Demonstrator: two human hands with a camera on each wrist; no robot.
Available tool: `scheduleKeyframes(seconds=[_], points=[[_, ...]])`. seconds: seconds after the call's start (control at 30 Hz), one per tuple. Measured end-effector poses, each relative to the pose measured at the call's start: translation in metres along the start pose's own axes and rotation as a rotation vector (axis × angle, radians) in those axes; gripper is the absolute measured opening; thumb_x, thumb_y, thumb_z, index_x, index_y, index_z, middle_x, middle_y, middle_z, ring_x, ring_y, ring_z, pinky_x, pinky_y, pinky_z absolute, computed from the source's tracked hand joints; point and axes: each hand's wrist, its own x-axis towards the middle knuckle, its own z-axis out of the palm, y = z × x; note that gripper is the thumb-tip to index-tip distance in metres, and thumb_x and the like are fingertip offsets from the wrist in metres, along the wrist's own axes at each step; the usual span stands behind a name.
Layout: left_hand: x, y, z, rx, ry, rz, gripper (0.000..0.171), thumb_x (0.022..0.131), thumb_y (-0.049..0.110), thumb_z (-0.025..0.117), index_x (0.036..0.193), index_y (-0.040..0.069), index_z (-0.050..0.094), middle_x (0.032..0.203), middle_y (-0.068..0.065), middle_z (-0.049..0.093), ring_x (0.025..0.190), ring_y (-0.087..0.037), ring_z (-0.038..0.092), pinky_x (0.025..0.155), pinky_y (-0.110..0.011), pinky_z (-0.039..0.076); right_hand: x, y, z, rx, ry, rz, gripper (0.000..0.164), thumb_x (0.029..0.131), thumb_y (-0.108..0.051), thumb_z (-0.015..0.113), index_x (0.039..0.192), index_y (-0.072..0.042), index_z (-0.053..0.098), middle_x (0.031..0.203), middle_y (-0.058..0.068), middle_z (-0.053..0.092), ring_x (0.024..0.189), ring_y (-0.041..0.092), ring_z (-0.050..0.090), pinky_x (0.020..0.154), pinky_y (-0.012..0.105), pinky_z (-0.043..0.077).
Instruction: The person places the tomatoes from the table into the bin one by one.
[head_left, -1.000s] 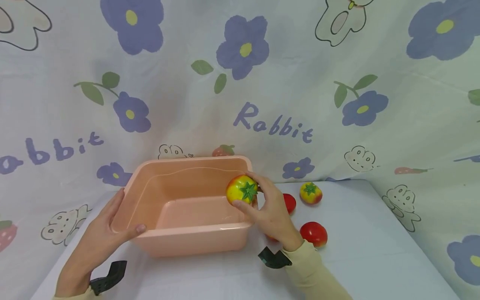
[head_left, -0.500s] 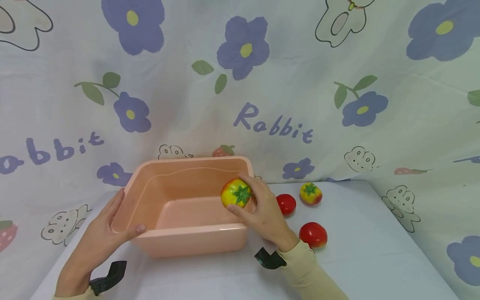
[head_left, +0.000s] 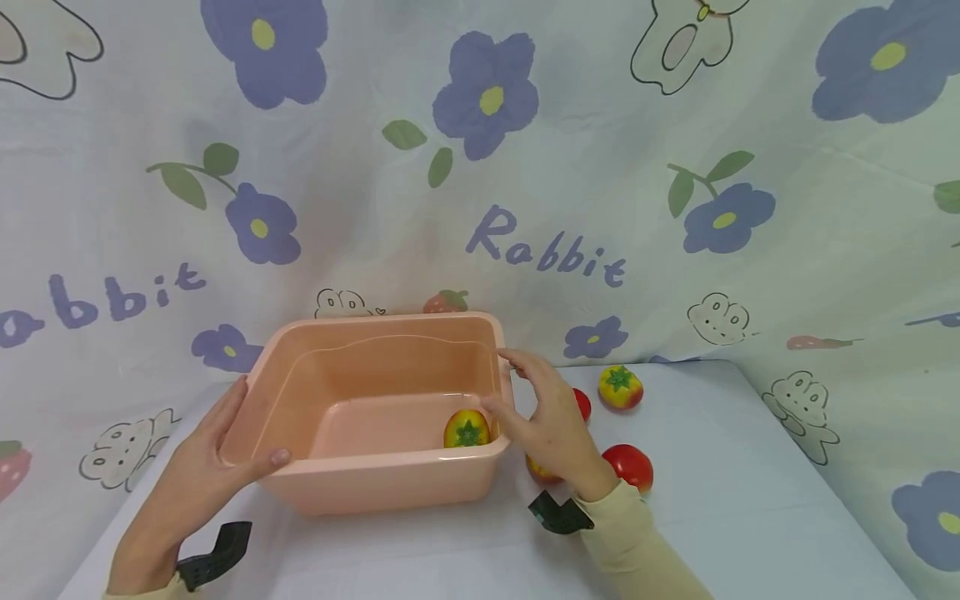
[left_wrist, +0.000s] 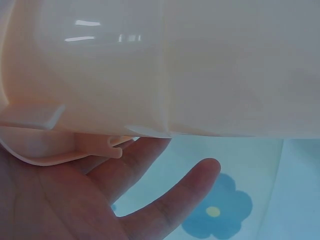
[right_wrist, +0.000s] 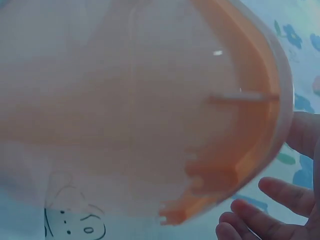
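Note:
A peach plastic basin [head_left: 375, 483] stands on the white-covered table. My left hand [head_left: 187, 475] holds its left end, thumb over the front corner of the rim; in the left wrist view the fingers [left_wrist: 172, 200] extend below the rim. Inside the basin, at the front right corner, lies a yellow-red toy tomato [head_left: 467, 427] with a green star-shaped top. My right hand [head_left: 553, 432] hovers at the right rim, holding nothing, thumb and fingers spread apart. The right wrist view shows those loosely bent fingers [right_wrist: 287, 197] beside the basin's outer wall.
Right of the basin lie more toy tomatoes: a yellow-red one [head_left: 620, 387] at the back, a red one [head_left: 630, 467] nearer. Another red one [head_left: 582, 404] and a yellow-red one [head_left: 540, 471] are partly hidden by the right hand. A flower-printed cloth [head_left: 585, 167] hangs behind the table.
The right hand carried the yellow-red toy tomato left over the basin and let it go; it now lies inside. The hand has drawn back right to the rim. The left hand stayed put.

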Motion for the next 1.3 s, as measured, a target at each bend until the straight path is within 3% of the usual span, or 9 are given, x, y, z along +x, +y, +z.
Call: scheduleKeyframes(seconds=[0.37,0.63,0.93,1.1,1.3], points=[[0.0,0.0,0.0,0.036,0.003,-0.018,0.112,0.087,0.043,0.076,0.162,0.024,-0.006,0.167,-0.02,0.002,0.14,-0.059,0.024,0.097,-0.084,0.024,-0.002,0.021,-0.026,-0.007,0.012,0.081,0.057,0.091,-0.027,0.076,0.142,-0.015,0.055,0.141,0.005,0.057,0.127,0.029,0.054,0.105,0.05,0.048],[-0.002,-0.001,0.0,0.005,0.013,0.007,0.109,0.088,0.039,0.076,0.162,0.026,-0.003,0.167,-0.018,0.003,0.143,-0.057,0.02,0.101,-0.083,0.02,-0.003,0.037,-0.041,-0.007,0.061,0.071,0.058,0.09,-0.021,0.078,0.141,-0.008,0.055,0.139,0.012,0.058,0.125,0.031,0.056,0.105,0.051,0.049],[-0.002,0.0,0.0,0.016,0.012,0.005,0.11,0.088,0.04,0.076,0.162,0.026,-0.004,0.167,-0.019,0.006,0.139,-0.057,0.028,0.099,-0.082,0.025,-0.006,0.057,-0.058,-0.003,0.115,0.106,0.052,0.093,-0.015,0.074,0.14,-0.005,0.056,0.139,0.013,0.058,0.126,0.031,0.056,0.106,0.049,0.047],[-0.002,0.0,0.001,0.003,0.024,0.021,0.11,0.087,0.038,0.077,0.162,0.026,-0.002,0.167,-0.019,0.007,0.14,-0.056,0.027,0.1,-0.082,0.025,-0.008,0.066,-0.066,-0.027,0.135,0.117,0.053,0.093,-0.016,0.074,0.141,-0.005,0.055,0.138,0.014,0.059,0.125,0.029,0.057,0.105,0.043,0.047],[-0.002,-0.002,0.001,0.006,0.036,0.039,0.109,0.087,0.037,0.077,0.162,0.027,-0.001,0.167,-0.019,0.008,0.139,-0.056,0.028,0.1,-0.082,0.024,-0.008,0.073,-0.076,-0.054,0.149,0.12,0.054,0.093,-0.016,0.074,0.142,-0.004,0.053,0.139,0.012,0.058,0.127,0.027,0.056,0.104,0.026,0.047]])
